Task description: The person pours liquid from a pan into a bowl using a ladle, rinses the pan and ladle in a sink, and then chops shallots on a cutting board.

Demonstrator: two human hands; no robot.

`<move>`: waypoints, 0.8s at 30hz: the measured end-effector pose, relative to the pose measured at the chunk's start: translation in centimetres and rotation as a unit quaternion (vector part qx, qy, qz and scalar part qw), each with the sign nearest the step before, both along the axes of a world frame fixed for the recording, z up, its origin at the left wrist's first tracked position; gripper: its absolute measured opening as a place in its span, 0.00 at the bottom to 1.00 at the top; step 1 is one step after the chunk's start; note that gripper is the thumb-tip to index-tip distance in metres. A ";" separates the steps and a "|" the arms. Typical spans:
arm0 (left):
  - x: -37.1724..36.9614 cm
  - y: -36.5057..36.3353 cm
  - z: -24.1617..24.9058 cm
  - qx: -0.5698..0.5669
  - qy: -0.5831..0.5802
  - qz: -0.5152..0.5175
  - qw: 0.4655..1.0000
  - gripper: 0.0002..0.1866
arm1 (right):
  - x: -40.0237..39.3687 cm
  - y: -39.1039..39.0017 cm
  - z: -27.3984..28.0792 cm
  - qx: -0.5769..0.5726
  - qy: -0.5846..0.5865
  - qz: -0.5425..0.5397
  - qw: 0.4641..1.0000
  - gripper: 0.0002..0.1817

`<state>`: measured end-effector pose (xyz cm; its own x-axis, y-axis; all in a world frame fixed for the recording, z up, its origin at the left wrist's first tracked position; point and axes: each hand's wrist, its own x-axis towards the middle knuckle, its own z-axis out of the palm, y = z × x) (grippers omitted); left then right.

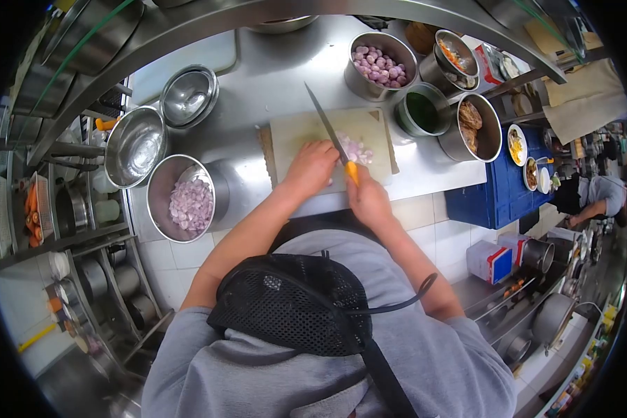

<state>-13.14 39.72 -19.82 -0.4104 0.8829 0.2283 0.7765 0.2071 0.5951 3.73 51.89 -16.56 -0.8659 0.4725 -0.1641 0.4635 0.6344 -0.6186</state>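
The knife (pixel 322 118) has a long, narrow, grey metal blade and a yellow-orange handle, partly covered. It slants across the cutting board (pixel 292 124), its handle toward the near edge and its tip reaching past the far edge, over the worktop (pixel 247 129); whether the blade touches the board is unclear. The board is flat, pale and roughly rectangular. Chopped onion (pixel 357 149), whitish with purple tints, lies loosely scattered on it, just right of the blade.

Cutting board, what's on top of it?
Chopped shallots lie on the cutting board, and a knife, held in the right hand, stretches across it. The left hand covers part of it, so what's under that hand can't be seen.
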 end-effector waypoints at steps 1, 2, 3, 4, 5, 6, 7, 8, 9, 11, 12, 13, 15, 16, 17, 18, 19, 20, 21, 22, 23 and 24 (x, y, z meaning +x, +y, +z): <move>0.0 0.0 0.0 -0.008 0.003 0.000 1.000 0.05 | 0.0 -0.1 0.5 -0.002 0.000 -0.006 1.000 0.20; 0.0 0.1 0.0 -0.015 0.007 -0.001 1.000 0.05 | 0.0 -0.1 0.1 -0.002 0.000 -0.006 1.000 0.20; 0.0 0.2 0.0 -0.014 0.008 -0.001 1.000 0.05 | 0.1 0.0 -0.5 -0.001 -0.002 -0.001 1.000 0.21; 0.1 0.2 0.0 -0.017 0.012 -0.001 1.000 0.05 | 0.0 0.0 -0.5 -0.001 -0.005 0.004 1.000 0.21; -0.1 0.1 0.0 -0.020 0.017 0.001 1.000 0.05 | -0.1 0.0 -0.5 -0.001 -0.004 0.006 1.000 0.21; -0.1 0.0 0.0 -0.021 0.018 0.003 1.000 0.05 | 0.0 -0.1 -0.3 0.002 0.001 0.008 1.000 0.21; -0.1 0.0 -0.1 -0.016 0.014 0.002 1.000 0.06 | 0.0 -0.2 -0.1 0.005 0.006 0.009 1.000 0.21; -0.1 0.0 -0.2 -0.011 0.011 0.000 1.000 0.06 | 0.0 -0.1 -0.5 0.006 0.006 0.010 1.000 0.21; 0.0 0.1 -0.3 -0.011 0.010 0.000 1.000 0.06 | 0.1 0.0 -1.1 0.011 0.008 0.018 1.000 0.21; -0.1 0.0 -0.2 -0.011 0.011 0.000 1.000 0.06 | -0.1 0.0 -0.6 0.017 0.010 0.026 0.999 0.21; -0.2 -0.1 -0.3 -0.011 0.011 0.002 1.000 0.06 | -0.1 -0.2 -0.4 0.014 0.006 0.018 1.000 0.21; -0.2 -0.2 -0.3 -0.017 0.008 0.000 1.000 0.06 | -0.2 -0.4 0.0 0.010 0.000 0.010 1.000 0.21; -0.2 -0.1 -0.2 -0.021 0.004 -0.003 1.000 0.06 | -0.1 -0.3 -1.0 0.011 -0.001 0.017 1.000 0.20; -0.2 -0.1 -0.3 -0.017 0.007 0.000 1.000 0.05 | -0.2 -0.4 -1.0 0.012 0.000 0.023 1.000 0.20; -0.3 -0.1 -0.3 -0.013 0.009 0.003 1.000 0.04 | -0.2 -0.4 -0.8 0.012 0.000 0.023 1.000 0.20; -0.4 -0.3 -0.4 -0.014 0.009 0.004 1.000 0.04 | -0.3 -0.5 -0.6 0.011 -0.006 0.015 1.000 0.20; -0.5 -0.4 -0.5 -0.003 0.009 0.003 1.000 0.04 | -0.3 -0.6 -0.4 0.009 -0.013 0.008 1.000 0.19; -0.6 -0.5 -0.5 0.009 0.008 0.003 1.000 0.03 | -0.3 -0.7 -0.7 0.008 -0.013 0.010 1.000 0.19; -0.7 -0.6 -0.6 0.009 0.008 0.003 1.000 0.03 | -0.2 -0.6 -1.2 0.013 -0.007 0.019 1.000 0.19; -0.8 -0.8 -0.3 0.010 0.008 0.005 1.000 0.03 | -0.2 -0.7 -1.2 0.019 -0.001 0.027 0.999 0.19; -1.0 -1.1 0.0 0.010 0.008 0.007 1.000 0.04 | -0.3 -0.6 -1.2 0.019 -0.001 0.026 0.999 0.19; -1.1 -1.5 0.3 0.010 0.008 0.006 1.000 0.04 | -0.5 -0.4 -1.2 0.010 0.005 0.024 1.000 0.19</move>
